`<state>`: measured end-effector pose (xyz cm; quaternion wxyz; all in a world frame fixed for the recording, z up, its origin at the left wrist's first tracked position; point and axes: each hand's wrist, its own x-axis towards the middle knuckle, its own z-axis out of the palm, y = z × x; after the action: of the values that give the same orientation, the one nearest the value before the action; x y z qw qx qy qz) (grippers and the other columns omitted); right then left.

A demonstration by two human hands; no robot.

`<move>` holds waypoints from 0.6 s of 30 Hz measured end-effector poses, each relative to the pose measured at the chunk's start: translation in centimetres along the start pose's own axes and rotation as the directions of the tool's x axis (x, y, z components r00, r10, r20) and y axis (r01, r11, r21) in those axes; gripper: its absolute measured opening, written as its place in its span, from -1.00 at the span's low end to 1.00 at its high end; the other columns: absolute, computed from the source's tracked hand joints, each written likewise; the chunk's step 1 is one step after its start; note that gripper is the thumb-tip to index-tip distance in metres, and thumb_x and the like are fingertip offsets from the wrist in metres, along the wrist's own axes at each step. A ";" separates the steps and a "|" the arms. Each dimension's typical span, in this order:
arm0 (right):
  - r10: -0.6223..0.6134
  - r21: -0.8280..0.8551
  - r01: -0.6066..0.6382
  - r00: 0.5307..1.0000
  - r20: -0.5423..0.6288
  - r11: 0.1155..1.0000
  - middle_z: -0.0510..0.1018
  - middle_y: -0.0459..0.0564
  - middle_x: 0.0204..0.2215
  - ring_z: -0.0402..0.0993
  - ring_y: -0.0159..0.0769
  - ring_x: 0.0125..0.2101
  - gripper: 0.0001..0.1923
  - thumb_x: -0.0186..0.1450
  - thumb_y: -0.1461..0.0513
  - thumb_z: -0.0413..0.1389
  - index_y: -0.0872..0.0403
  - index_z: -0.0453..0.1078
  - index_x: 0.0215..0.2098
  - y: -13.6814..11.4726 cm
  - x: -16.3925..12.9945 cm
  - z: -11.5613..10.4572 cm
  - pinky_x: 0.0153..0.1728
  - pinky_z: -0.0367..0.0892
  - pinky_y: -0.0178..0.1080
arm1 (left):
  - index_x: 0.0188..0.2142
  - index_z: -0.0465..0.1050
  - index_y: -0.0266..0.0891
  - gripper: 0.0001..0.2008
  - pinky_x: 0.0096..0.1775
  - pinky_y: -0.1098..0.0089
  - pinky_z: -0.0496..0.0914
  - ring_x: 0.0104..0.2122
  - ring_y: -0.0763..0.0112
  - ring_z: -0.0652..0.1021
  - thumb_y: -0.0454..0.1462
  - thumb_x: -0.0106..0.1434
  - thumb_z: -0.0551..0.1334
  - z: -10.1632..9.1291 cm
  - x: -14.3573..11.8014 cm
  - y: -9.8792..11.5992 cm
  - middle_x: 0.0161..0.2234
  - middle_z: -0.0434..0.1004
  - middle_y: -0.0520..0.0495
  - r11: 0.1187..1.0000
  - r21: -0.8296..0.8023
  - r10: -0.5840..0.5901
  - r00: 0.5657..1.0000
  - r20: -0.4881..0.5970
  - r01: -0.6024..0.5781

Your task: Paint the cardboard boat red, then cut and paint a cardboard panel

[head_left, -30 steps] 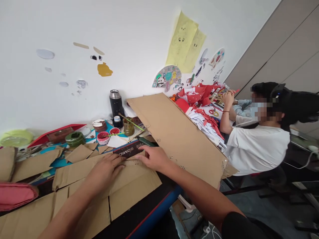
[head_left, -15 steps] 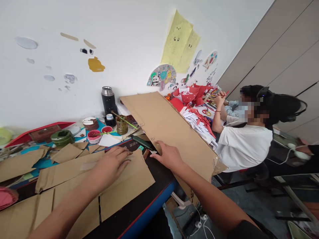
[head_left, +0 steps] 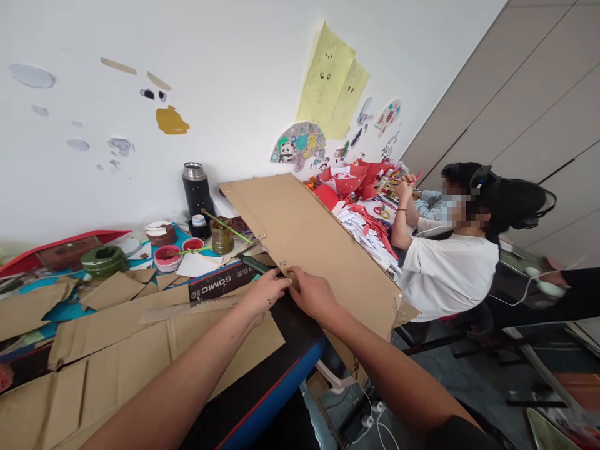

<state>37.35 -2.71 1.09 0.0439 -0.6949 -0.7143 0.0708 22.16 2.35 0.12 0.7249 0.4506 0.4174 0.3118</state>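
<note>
A large brown cardboard sheet (head_left: pixel 319 244) leans tilted at the table's right end. My right hand (head_left: pixel 313 294) grips its lower left edge. My left hand (head_left: pixel 266 292) reaches across beside it, fingertips at the same edge near small metal fasteners. Flat cardboard pieces (head_left: pixel 140 337) lie on the table under my left forearm, with a clear ruler (head_left: pixel 197 308) on them and a dark printed box (head_left: pixel 220 284) just beyond.
Paint cups (head_left: pixel 167 256), a green bowl (head_left: pixel 102 259), a jar with brushes (head_left: pixel 222 237) and a black flask (head_left: pixel 197 190) stand by the wall. A seated person in a white shirt (head_left: pixel 450 272) works on red paper (head_left: pixel 356 181) to the right. The table's blue edge (head_left: pixel 281 394) runs below.
My left hand left the flat cardboard and moved right to the leaning sheet's edge, next to my right hand. The view has shifted slightly right.
</note>
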 end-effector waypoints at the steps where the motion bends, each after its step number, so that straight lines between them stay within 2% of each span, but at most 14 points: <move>1: -0.003 -0.002 0.003 1.000 0.002 1.000 0.72 0.20 0.12 0.73 0.02 0.02 -0.54 0.60 0.14 0.05 0.05 0.33 0.41 0.0 0.0 0.0 -0.08 0.45 -0.13 | -0.10 0.65 -0.16 -0.67 0.12 0.05 0.51 0.01 0.06 0.70 -0.28 0.09 0.39 0.1 0.1 -0.1 -0.12 0.78 -0.19 1.000 -0.009 -0.006 1.000 -0.012 0.006; 5: -0.020 -0.014 0.020 1.000 0.003 1.000 0.74 0.20 0.08 0.74 0.02 0.00 -0.55 0.60 0.14 0.04 0.06 0.35 0.40 0.0 0.1 -0.4 -0.10 0.44 -0.14 | -0.12 0.62 -0.20 -0.67 0.09 0.07 0.51 -0.03 0.06 0.71 -0.27 0.07 0.37 0.5 0.3 -0.3 -0.11 0.78 -0.22 0.997 -0.074 0.014 0.998 -0.064 -0.019; 10: -0.034 -0.033 0.033 0.998 -0.054 0.999 0.71 0.13 0.17 0.72 -0.02 0.04 -0.55 0.59 0.14 0.05 -0.01 0.38 0.39 0.1 0.2 -2.6 -0.08 0.44 -0.17 | 0.05 0.55 -0.22 -0.53 0.19 0.14 0.47 0.11 0.11 0.66 -0.29 0.11 0.29 2.5 -0.2 0.0 0.04 0.74 -0.22 0.968 -0.184 0.150 0.980 -0.128 -0.173; 14: 0.005 -0.072 -0.012 0.996 -0.087 0.997 0.78 0.12 -0.02 0.74 -0.05 -0.04 -0.57 0.57 0.13 0.09 -0.01 0.44 0.36 0.1 0.3 -5.5 -0.13 0.42 -0.20 | 0.19 0.49 -0.18 -0.53 0.23 0.16 0.47 0.23 0.14 0.60 -0.21 0.29 0.24 4.6 -1.2 -0.3 0.22 0.65 -0.22 0.922 -0.264 0.249 0.957 -0.149 -0.282; 16: 0.004 -0.083 -0.014 0.993 -0.118 0.996 0.79 0.07 -0.17 0.73 -0.11 -0.18 -0.60 0.56 0.14 0.09 -0.01 0.48 0.32 0.2 0.4 -6.8 -0.20 0.38 -0.22 | 0.25 0.46 -0.15 -0.55 0.20 0.14 0.49 0.25 0.13 0.59 -0.16 0.41 0.17 5.3 -1.6 -1.0 0.28 0.61 -0.22 0.931 -0.190 0.299 0.949 -0.099 -0.313; 18: -0.002 -0.092 -0.015 0.983 -0.184 0.996 0.76 0.01 -0.27 0.70 -0.15 -0.28 -0.61 0.54 0.16 0.11 -0.01 0.52 0.28 0.4 0.6 -7.8 -0.26 0.34 -0.24 | 0.24 0.47 -0.15 -0.58 0.19 0.13 0.50 0.22 0.13 0.61 -0.19 0.45 0.13 5.8 -2.0 -1.9 0.28 0.61 -0.23 0.947 -0.023 0.319 0.948 -0.007 -0.319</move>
<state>38.99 -1.82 8.69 0.0769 -0.7021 -0.7074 -0.0267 26.52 -2.32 0.45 0.6697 0.5031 0.3363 0.4304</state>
